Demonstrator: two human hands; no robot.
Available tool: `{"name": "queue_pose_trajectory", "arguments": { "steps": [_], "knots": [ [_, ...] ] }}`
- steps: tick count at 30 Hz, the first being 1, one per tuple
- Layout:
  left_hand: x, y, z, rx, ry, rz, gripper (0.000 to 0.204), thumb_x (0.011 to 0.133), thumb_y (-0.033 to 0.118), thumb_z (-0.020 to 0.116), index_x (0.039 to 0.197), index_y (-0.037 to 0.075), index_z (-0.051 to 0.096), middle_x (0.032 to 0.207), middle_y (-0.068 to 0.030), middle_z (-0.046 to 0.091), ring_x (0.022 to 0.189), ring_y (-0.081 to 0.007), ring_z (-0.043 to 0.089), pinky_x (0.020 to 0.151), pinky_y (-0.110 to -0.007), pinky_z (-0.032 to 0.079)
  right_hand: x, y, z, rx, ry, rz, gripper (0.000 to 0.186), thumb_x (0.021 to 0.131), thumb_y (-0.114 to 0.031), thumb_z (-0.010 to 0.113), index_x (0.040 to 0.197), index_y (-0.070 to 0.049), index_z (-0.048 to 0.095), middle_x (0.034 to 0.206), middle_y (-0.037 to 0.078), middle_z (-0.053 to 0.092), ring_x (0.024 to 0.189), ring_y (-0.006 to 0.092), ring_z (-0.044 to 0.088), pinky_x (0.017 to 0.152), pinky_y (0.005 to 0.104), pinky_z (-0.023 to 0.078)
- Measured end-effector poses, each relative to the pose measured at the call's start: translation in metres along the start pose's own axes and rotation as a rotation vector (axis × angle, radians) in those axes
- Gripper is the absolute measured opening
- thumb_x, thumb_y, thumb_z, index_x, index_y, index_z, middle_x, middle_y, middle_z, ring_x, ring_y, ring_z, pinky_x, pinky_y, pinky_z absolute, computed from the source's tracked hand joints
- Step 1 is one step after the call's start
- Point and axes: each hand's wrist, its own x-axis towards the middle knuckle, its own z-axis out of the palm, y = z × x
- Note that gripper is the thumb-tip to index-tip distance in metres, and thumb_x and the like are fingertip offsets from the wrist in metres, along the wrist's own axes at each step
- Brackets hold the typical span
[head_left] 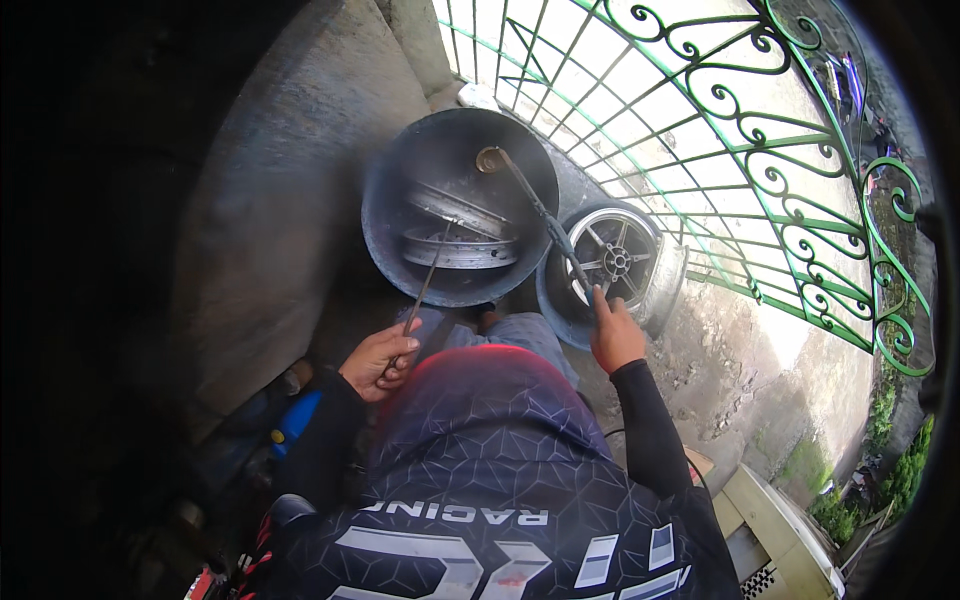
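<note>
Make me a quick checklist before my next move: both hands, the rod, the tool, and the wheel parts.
1. Left hand closed on the thin rod: ok.
2. Right hand gripping the long-handled tool: ok.
3. Both hands gloved: not ok, they are bare.
4. Two metal rims inside the round basin: ok, one seen behind the other.
5. Rod tip touching a rim: cannot tell; it overlaps them in this view.
6. Spoked wheel outside the basin: ok, it sits to the right of it.
</note>
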Motion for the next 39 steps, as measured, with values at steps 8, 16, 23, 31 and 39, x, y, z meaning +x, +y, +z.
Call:
{"name": "queue_pose_trajectory", "arguments": {
  "steps": [8, 16, 23, 31, 39],
  "knots": [
    [-0.032, -0.018, -0.051, 0.813, 0.405, -0.13, 0.049, 0.092, 0.016, 0.048, 0.14, 0.004, 0.048, 0.076, -0.0019, 0.052, 0.061, -0.0102, 0.05, 0.05, -0.027, 0.042, 0.175, -0.022, 0.105, -0.196, -0.029, -0.065, 0.038, 0.097, -0.015, 0.046, 0.133, -0.004, 0.053, 0.108, 0.022, 0.062, 0.09, 0.0379, 0.07, 0.073, 0.0459, 0.058],
    [-0.035, -0.054, -0.056, 1.243, 0.567, 0.092, 0.044, 0.09, 0.016, 0.049, 0.132, 0.002, 0.053, 0.12, -0.0282, 0.063, 0.114, -0.0442, 0.059, 0.098, -0.048, 0.046, 0.218, -0.029, 0.165, 0.333, -0.209, -0.06, 0.029, 0.088, -0.019, 0.058, 0.107, 0.002, 0.064, 0.081, 0.014, 0.064, 0.076, 0.0278, 0.068, 0.063, 0.0378, 0.053],
    [-0.04, -0.055, -0.059, 1.428, 0.611, 0.247, 0.043, 0.092, 0.015, 0.049, 0.132, 0.001, 0.052, 0.108, -0.0321, 0.065, 0.104, -0.0466, 0.062, 0.092, -0.053, 0.048, 0.16, -0.04, 0.08, 1.093, -0.375, 0.332, 0.041, 0.083, -0.013, 0.06, 0.118, 0.009, 0.061, 0.075, 0.007, 0.056, 0.058, 0.0126, 0.051, 0.049, 0.0294, 0.039],
    [-0.046, -0.046, -0.065, 1.424, 0.601, 0.289, 0.045, 0.091, 0.012, 0.05, 0.134, 0.002, 0.052, 0.102, -0.0311, 0.067, 0.098, -0.0473, 0.063, 0.087, -0.054, 0.048, 0.103, -0.085, 0.042, 0.493, -0.333, -0.103, 0.069, 0.08, -0.016, 0.059, 0.142, 0.009, 0.043, 0.123, 0.035, 0.06, 0.117, 0.0418, 0.061, 0.1, 0.0401, 0.047],
    [-0.06, -0.053, -0.061, 1.267, 0.673, 0.355, 0.041, 0.092, 0.01, 0.052, 0.134, 0.006, 0.053, 0.098, -0.0234, 0.07, 0.093, -0.0422, 0.066, 0.082, -0.051, 0.05, 0.113, -0.107, 0.066, 0.126, -0.269, -0.072, 0.067, 0.085, -0.015, 0.056, 0.147, 0.002, 0.037, 0.119, 0.032, 0.059, 0.104, 0.045, 0.065, 0.091, 0.0478, 0.052]
  ]
}}
